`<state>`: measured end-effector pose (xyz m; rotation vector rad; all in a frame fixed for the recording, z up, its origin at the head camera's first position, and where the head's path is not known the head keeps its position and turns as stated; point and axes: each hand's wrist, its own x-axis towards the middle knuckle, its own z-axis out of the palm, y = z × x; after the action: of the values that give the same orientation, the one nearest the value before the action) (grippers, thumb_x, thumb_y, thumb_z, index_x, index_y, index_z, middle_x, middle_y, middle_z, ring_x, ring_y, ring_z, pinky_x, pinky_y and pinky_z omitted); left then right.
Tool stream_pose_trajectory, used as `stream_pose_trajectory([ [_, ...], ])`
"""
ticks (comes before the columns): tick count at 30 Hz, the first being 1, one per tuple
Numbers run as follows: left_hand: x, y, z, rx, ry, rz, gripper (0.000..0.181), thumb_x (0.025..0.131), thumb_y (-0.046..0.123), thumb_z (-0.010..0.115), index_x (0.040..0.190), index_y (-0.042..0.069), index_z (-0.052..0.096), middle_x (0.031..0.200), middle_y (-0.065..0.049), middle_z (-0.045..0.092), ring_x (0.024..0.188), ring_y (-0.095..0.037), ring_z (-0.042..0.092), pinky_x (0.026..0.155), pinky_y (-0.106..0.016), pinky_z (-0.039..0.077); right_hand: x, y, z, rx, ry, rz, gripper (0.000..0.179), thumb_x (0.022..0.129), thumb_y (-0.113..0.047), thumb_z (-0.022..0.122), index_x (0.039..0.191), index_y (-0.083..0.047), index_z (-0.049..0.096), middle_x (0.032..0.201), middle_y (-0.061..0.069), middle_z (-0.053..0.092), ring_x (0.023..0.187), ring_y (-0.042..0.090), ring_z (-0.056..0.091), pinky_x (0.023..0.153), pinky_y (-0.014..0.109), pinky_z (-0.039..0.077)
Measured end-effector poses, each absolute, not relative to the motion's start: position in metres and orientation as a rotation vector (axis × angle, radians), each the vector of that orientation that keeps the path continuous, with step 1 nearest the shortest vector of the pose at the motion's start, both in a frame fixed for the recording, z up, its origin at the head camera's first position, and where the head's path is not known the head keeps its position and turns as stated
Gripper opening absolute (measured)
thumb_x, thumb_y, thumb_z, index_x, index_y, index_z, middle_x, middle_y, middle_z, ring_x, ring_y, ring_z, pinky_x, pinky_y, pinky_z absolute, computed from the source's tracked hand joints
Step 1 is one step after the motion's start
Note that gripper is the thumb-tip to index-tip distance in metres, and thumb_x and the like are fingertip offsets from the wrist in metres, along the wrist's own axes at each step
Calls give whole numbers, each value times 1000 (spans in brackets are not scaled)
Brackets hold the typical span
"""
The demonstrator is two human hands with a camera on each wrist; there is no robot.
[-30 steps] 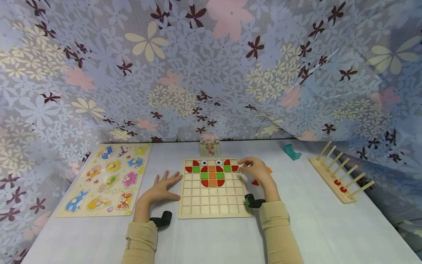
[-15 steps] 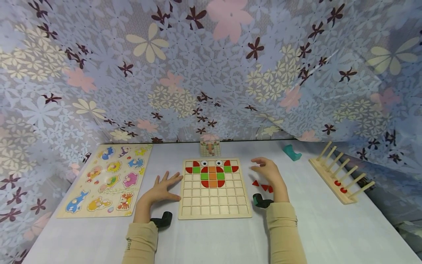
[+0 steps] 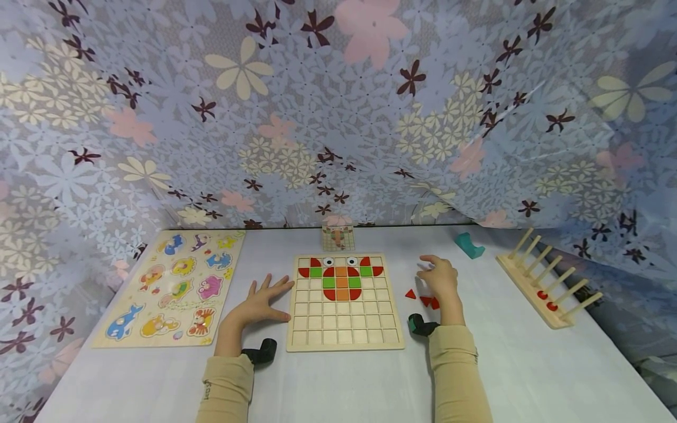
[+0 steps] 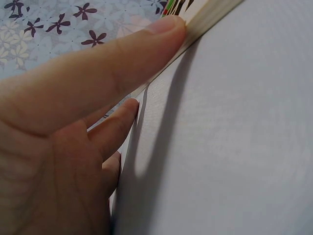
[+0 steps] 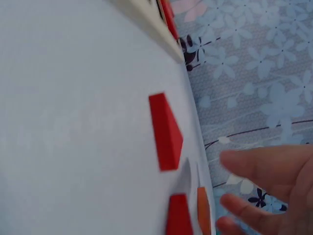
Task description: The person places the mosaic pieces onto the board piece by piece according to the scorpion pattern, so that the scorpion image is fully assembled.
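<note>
A wooden grid board [image 3: 345,322] lies in the middle of the table, its upper rows filled with red, green and orange tiles [image 3: 342,283] and two round eye tiles [image 3: 329,262]. My left hand [image 3: 259,305] is spread along the board's left side; in the left wrist view the thumb [image 4: 161,36] rests at the board's edge. Right of the board, my right hand [image 3: 441,278] hovers with fingers slightly bent and holds nothing. Near it lie several loose red triangular blocks [image 3: 410,294]. The right wrist view also shows an orange block [image 5: 203,210] beside a red block [image 5: 167,134].
A picture card [image 3: 338,238] stands behind the board. To the left lies a sea-animal peg puzzle [image 3: 182,305]. At the right are a teal curved block [image 3: 469,245] and a wooden rack [image 3: 534,291] with upright pegs and red beads. A floral cloth [image 3: 338,117] hangs behind.
My right hand has drawn back from the board's upper right edge and moved right, over the loose blocks, uncovering red triangles. My left hand has stayed in place.
</note>
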<state>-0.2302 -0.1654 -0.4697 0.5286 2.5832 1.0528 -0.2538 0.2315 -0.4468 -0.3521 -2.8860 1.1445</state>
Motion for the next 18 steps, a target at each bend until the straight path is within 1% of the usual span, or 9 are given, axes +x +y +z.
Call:
stream_pose_trajectory([
  [3, -231, -165, -469, 525, 2578, 1060, 84, 69, 25, 77, 141, 8, 38, 151, -15, 21, 139, -42, -5, 107, -57, -16, -253, 234, -449, -411, -2943, 1075, 47, 83, -7, 57, 129, 1, 50, 130, 32, 41, 114, 52, 34, 90, 59, 36],
  [5, -231, -165, -469, 527, 2576, 1060, 84, 69, 26, 77, 141, 7, 38, 151, -16, 21, 139, -42, -5, 107, -57, -16, -253, 235, -450, -447, -2973, 1059, 44, 84, -6, 57, 127, 1, 52, 129, 31, 43, 114, 50, 35, 89, 57, 38],
  [10, -231, -165, -471, 524, 2573, 1066, 84, 69, 25, 77, 141, 8, 38, 151, -15, 21, 139, -42, -5, 107, -57, -16, -253, 237, -455, -445, -2968, 1065, 36, 83, -1, 59, 119, 3, 58, 118, 27, 53, 106, 43, 45, 86, 50, 44],
  [13, -231, -165, -471, 522, 2572, 1072, 84, 69, 25, 78, 141, 8, 38, 151, -15, 21, 139, -42, -5, 107, -57, -16, -254, 238, -456, -415, -2951, 1061, 38, 81, 1, 60, 118, 3, 58, 113, 27, 56, 100, 39, 50, 83, 47, 46],
  [15, -231, -165, -471, 522, 2572, 1074, 84, 68, 24, 78, 141, 8, 38, 151, -15, 21, 139, -42, -5, 107, -57, -16, -254, 237, -456, -421, -2946, 1081, 41, 78, 2, 63, 119, 2, 58, 112, 27, 56, 97, 38, 50, 80, 44, 48],
  [18, -231, -165, -471, 521, 2573, 1072, 84, 68, 25, 78, 141, 8, 38, 151, -15, 22, 139, -42, -5, 106, -57, -16, -254, 237, -454, -457, -2933, 1170, 45, 76, 5, 62, 120, 1, 58, 113, 26, 54, 92, 35, 50, 69, 36, 52],
])
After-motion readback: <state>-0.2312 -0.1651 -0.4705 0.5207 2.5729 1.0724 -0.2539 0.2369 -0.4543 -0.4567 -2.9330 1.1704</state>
